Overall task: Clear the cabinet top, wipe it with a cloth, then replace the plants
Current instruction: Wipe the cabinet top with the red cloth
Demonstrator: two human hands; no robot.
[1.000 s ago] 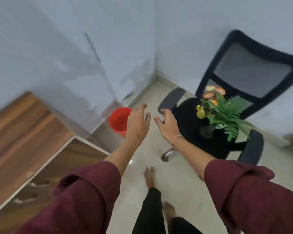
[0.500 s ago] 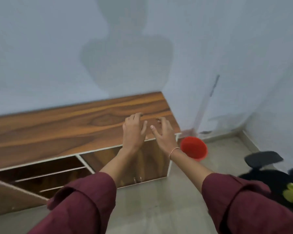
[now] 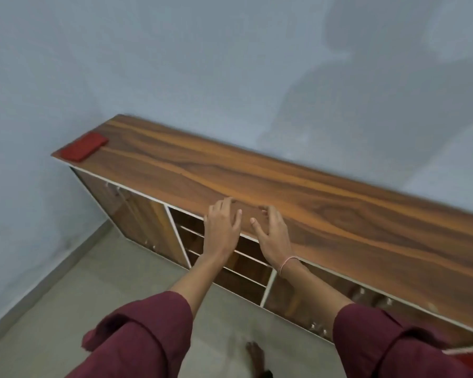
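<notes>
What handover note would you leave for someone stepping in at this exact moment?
Hands: left hand and right hand are both empty, fingers relaxed, above the front edge of the cabinet top; I cannot tell if they touch it.
Things: the red cloth lies folded at the top's far left end. No plants in view.
Done: the top carries no plants.
Left: probably fetch the cloth, wipe the top, then bring the plants back. Whether any wiping has been done cannot be told.
</notes>
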